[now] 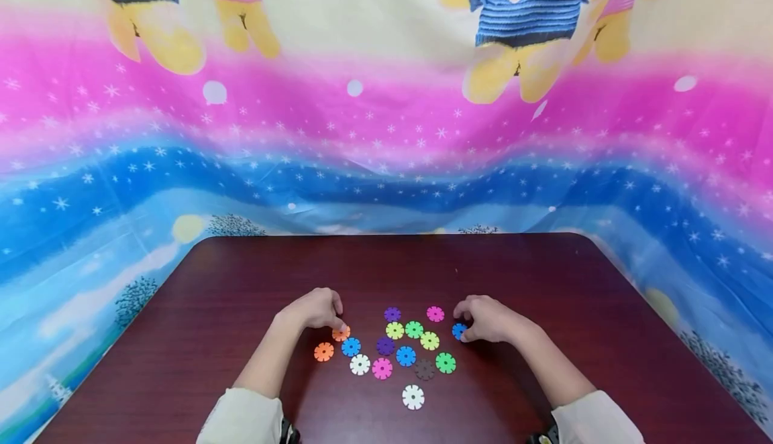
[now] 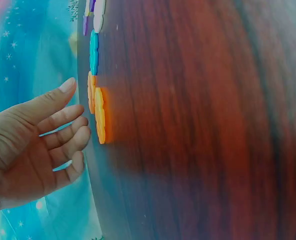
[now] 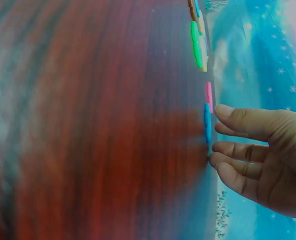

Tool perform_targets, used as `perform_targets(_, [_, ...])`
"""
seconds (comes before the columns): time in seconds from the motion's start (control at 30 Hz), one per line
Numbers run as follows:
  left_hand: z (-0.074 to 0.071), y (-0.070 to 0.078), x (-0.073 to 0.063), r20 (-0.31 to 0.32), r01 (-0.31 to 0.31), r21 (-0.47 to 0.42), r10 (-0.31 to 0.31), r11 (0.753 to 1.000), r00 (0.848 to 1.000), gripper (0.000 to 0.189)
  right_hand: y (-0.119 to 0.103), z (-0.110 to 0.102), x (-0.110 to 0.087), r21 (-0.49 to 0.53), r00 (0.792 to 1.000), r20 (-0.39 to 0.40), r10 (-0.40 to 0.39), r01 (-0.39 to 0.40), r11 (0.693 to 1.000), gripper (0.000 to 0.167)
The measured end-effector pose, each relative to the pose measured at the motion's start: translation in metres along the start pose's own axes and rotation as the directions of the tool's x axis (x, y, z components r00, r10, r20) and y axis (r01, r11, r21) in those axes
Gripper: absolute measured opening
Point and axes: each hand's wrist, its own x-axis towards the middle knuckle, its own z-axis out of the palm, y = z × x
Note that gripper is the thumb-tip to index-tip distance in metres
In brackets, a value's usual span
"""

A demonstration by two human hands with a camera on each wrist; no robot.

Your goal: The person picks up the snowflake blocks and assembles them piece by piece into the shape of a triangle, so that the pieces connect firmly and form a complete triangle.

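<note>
On the left of the table, my left hand (image 1: 317, 308) hovers by an orange notched disc (image 1: 340, 337), its thumb overlapping the disc's far edge in the head view. Its fingers are relaxed and gently bent in the left wrist view, with nothing between them. A second orange disc (image 1: 323, 352) lies a little nearer, and a blue disc (image 1: 351, 347) to the right. Across the group, my right hand (image 1: 488, 318) is beside another blue disc (image 1: 457, 331), thumb tip over its right edge. The right wrist view shows those fingers loosely bent and holding nothing. A pink disc (image 1: 435, 314) lies close by.
Between the hands, several flat discs lie in purple, yellow, green, pink, brown and white. One white disc (image 1: 413, 397) sits apart, nearest the body. The dark red-brown table (image 1: 386, 266) ends at a printed cloth (image 1: 386, 115) hanging behind and at both sides.
</note>
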Motion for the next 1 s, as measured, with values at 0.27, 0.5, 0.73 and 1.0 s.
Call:
perform_targets(0.27, [0.007, 0.005, -0.004, 0.045, 0.012, 0.061, -0.015, 0.998, 0.999, 0.026, -0.001, -0.001, 0.005, -0.020, 1.000, 0.030, -0.005, 0.005, 1.000, 0.030])
perform_targets(0.5, [0.008, 0.006, -0.005, 0.031, 0.016, 0.053, -0.017, 0.998, 0.999, 0.026, -0.001, -0.001, 0.005, -0.011, 0.999, 0.044, 0.007, -0.006, 1.000, 0.026])
perform_targets(0.73, [0.007, 0.004, -0.006, 0.024, -0.002, 0.024, 0.001, 1.000, 1.000, 0.026, -0.003, 0.001, 0.003, 0.005, 0.999, 0.030, 0.027, -0.027, 1.000, 0.027])
perform_targets(1.0, [0.009, 0.006, -0.011, -0.020, -0.085, -0.164, 0.083, 0.983, 0.996, 0.017, -0.003, -0.002, -0.001, 0.088, 0.997, -0.054, 0.049, -0.044, 0.995, 0.019])
